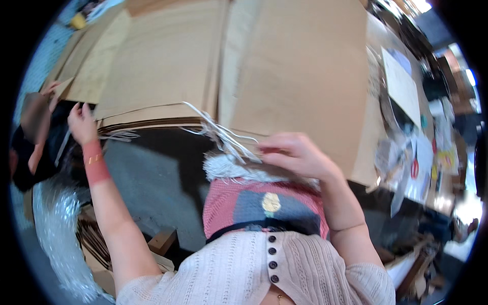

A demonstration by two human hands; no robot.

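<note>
My right hand (297,155) is closed around the end of a loose bundle of thin white cords (223,134), just in front of my waist. The cords' free ends lie over the near edge of a stack of large flat brown paper sheets (157,66). To the left, my left hand (82,124) is raised beside that stack's near left corner. Its fingers are bent and a little apart, and nothing shows between them. More white cords (119,135) hang out under the stack's edge. A thick white fringe of strands (231,170) sits at my waist over a pink and blue apron (254,201).
At the far left a co-worker's hand (53,90) touches a brown sheet. A second brown sheet stack (305,66) covers the table's right part. Further right lie a white board (401,84), clear plastic and red-handled scissors (415,168). Clear wrap (56,239) bulges at lower left, near cardboard pieces.
</note>
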